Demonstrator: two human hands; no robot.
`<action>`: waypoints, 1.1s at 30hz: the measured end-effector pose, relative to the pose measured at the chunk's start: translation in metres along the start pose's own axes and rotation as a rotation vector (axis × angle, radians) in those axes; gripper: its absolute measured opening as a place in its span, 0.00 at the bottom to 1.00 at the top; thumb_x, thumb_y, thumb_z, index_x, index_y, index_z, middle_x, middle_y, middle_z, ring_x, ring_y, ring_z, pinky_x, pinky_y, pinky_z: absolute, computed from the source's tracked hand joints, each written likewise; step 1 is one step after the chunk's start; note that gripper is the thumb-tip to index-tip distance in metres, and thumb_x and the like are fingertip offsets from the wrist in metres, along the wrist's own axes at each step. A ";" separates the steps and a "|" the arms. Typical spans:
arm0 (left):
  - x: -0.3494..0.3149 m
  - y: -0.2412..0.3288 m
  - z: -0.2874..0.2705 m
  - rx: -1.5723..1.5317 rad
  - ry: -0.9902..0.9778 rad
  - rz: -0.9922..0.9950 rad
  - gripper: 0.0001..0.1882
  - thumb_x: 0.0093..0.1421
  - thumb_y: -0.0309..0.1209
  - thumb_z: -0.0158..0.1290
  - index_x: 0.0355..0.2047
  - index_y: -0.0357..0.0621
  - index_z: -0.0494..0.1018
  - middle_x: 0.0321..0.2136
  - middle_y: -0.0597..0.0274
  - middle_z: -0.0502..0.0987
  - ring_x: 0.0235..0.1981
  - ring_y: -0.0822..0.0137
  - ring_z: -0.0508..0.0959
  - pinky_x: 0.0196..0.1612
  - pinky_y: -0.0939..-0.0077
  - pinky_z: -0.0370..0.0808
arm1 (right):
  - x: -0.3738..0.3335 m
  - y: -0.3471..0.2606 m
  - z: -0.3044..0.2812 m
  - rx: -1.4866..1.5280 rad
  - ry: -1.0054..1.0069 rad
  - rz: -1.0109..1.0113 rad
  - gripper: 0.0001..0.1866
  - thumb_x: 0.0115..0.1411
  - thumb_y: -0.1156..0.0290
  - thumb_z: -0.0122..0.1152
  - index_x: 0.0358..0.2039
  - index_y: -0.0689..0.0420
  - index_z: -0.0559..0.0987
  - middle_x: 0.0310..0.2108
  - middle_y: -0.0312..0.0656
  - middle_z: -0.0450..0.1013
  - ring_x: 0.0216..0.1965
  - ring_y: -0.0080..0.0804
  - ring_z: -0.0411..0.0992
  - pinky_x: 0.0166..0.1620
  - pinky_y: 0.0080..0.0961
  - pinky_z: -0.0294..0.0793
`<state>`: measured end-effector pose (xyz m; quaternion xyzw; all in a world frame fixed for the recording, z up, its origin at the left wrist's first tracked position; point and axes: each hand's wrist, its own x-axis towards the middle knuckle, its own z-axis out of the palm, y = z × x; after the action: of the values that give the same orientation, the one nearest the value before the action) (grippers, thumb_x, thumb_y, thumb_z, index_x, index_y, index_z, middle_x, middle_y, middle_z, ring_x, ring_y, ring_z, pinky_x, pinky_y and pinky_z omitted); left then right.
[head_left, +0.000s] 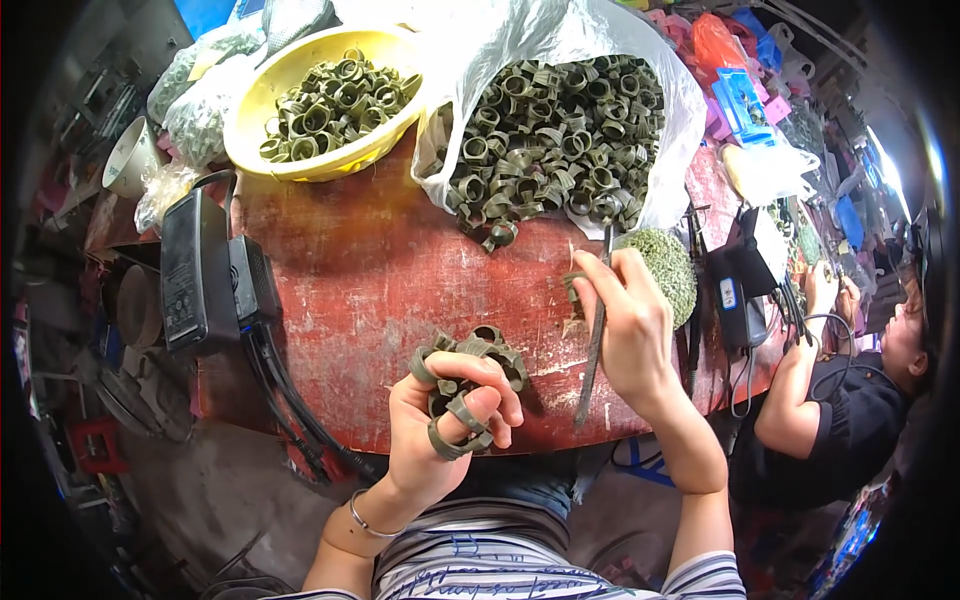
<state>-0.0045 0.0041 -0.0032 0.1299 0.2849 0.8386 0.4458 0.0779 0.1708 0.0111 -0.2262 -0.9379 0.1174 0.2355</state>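
My left hand (455,400) is curled around a cluster of dark green plastic rings (487,350) above the table's near edge. Some rings sit over its fingers and thumb. My right hand (637,325) is closed around a long, thin dark strip-like tool (590,375), which slants down toward me; whether it is a blade or a file I cannot tell. Another green ring piece (572,287) shows at the right fingertips. Beyond, a white plastic bag (672,150) lies open, full of similar rings (560,130).
A yellow basket (243,130) of rings stands back left on the worn red table (350,300). Black power adapters (198,270) with cables hang over the left side. A green speckled round pad (662,270) lies right of my hand. Another person (840,400) works at the far right.
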 end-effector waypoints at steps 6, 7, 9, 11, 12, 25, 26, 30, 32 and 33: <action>-0.004 -0.001 0.000 -0.010 0.017 -0.016 0.06 0.53 0.25 0.52 0.31 0.36 0.69 0.27 0.54 0.71 0.25 0.67 0.74 0.22 0.81 0.73 | 0.007 0.003 -0.005 -0.162 -0.168 -0.061 0.09 0.49 0.74 0.55 0.33 0.60 0.73 0.27 0.46 0.63 0.32 0.40 0.65 0.31 0.32 0.67; -0.005 -0.001 0.000 -0.016 0.018 -0.033 0.06 0.53 0.24 0.52 0.31 0.36 0.69 0.26 0.54 0.71 0.25 0.67 0.74 0.22 0.81 0.73 | 0.006 0.003 -0.005 -0.121 -0.197 -0.065 0.08 0.49 0.73 0.55 0.31 0.60 0.73 0.26 0.45 0.63 0.32 0.40 0.65 0.31 0.32 0.67; -0.004 0.000 0.000 -0.018 0.011 -0.054 0.06 0.53 0.24 0.51 0.31 0.36 0.69 0.26 0.55 0.71 0.25 0.68 0.74 0.22 0.81 0.73 | 0.006 0.002 -0.004 -0.113 -0.185 -0.063 0.07 0.49 0.73 0.56 0.30 0.60 0.73 0.26 0.44 0.62 0.32 0.39 0.65 0.30 0.32 0.67; -0.005 0.000 -0.001 -0.016 0.023 -0.050 0.06 0.53 0.23 0.51 0.32 0.36 0.69 0.26 0.55 0.71 0.25 0.68 0.74 0.22 0.81 0.72 | 0.006 0.002 -0.005 -0.108 -0.174 -0.058 0.07 0.48 0.73 0.56 0.28 0.59 0.74 0.26 0.43 0.62 0.31 0.38 0.65 0.30 0.32 0.66; -0.005 -0.001 -0.001 -0.014 0.037 -0.049 0.06 0.53 0.23 0.51 0.32 0.36 0.69 0.26 0.55 0.72 0.25 0.68 0.74 0.22 0.82 0.72 | 0.006 0.002 -0.005 -0.053 -0.164 -0.051 0.06 0.48 0.73 0.57 0.27 0.59 0.74 0.25 0.42 0.62 0.29 0.37 0.65 0.29 0.31 0.66; -0.005 0.000 0.004 0.146 0.078 -0.037 0.07 0.51 0.22 0.53 0.31 0.34 0.70 0.28 0.52 0.72 0.25 0.70 0.75 0.23 0.83 0.73 | -0.007 -0.001 -0.005 0.157 0.091 0.094 0.07 0.48 0.80 0.57 0.30 0.61 0.73 0.23 0.44 0.63 0.23 0.38 0.66 0.26 0.28 0.65; -0.005 -0.001 0.003 0.120 0.080 -0.009 0.06 0.52 0.22 0.53 0.31 0.34 0.69 0.27 0.52 0.73 0.24 0.70 0.74 0.23 0.83 0.73 | -0.007 0.000 -0.006 0.100 0.118 0.063 0.09 0.48 0.81 0.56 0.33 0.62 0.73 0.24 0.46 0.63 0.24 0.39 0.66 0.27 0.29 0.66; -0.004 -0.003 0.003 0.095 0.057 0.005 0.05 0.52 0.22 0.53 0.30 0.34 0.69 0.25 0.51 0.73 0.22 0.70 0.74 0.22 0.83 0.72 | -0.007 0.003 -0.012 0.079 0.027 0.070 0.11 0.50 0.80 0.55 0.36 0.64 0.72 0.28 0.50 0.64 0.25 0.43 0.67 0.28 0.31 0.67; -0.005 -0.002 0.003 0.102 0.045 -0.004 0.06 0.52 0.22 0.53 0.30 0.34 0.69 0.25 0.51 0.73 0.22 0.70 0.74 0.22 0.83 0.72 | -0.010 0.000 -0.013 0.081 0.005 0.060 0.11 0.50 0.80 0.56 0.36 0.65 0.72 0.29 0.50 0.65 0.25 0.44 0.68 0.28 0.32 0.68; -0.004 -0.001 0.003 0.108 0.027 -0.012 0.06 0.52 0.22 0.53 0.30 0.34 0.69 0.25 0.51 0.73 0.22 0.70 0.73 0.22 0.83 0.72 | -0.012 -0.001 -0.015 0.070 -0.003 0.045 0.12 0.50 0.80 0.56 0.36 0.64 0.72 0.29 0.50 0.65 0.25 0.43 0.68 0.27 0.32 0.68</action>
<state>0.0003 0.0023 -0.0014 0.1407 0.3367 0.8209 0.4393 0.0944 0.1658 0.0201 -0.2386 -0.9282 0.1560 0.2391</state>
